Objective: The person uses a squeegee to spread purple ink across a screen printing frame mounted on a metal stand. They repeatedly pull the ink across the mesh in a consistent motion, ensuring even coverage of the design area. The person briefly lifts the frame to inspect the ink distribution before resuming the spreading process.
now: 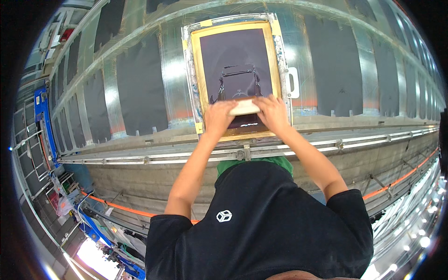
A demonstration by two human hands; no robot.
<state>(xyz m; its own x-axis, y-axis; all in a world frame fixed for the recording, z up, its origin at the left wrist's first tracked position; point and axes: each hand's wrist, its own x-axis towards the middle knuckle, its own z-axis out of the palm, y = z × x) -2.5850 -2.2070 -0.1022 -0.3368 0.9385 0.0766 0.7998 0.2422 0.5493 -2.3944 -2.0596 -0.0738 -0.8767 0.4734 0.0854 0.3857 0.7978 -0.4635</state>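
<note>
Both of my hands grip a squeegee (244, 108) with a pale handle, held crosswise over the lower part of a screen-printing frame. My left hand (219, 119) closes round its left end, and my right hand (273, 113) round its right end. The screen (235, 46) is dark, with glossy wet streaks of dark ink (238, 71) above the squeegee. Yellow tape (198, 70) lines the inside of the metal screen frame (281, 56). Below the squeegee, near the frame's lower edge, a small shiny patch shows on the screen. The squeegee's blade is mostly hidden.
Dark fabric panels (142, 84) lie flat on the long table to the left, and more dark panels (333, 65) to the right. A white handle (292, 82) sticks out at the frame's right side. A metal rail (186, 156) runs along the table's near edge, before my body.
</note>
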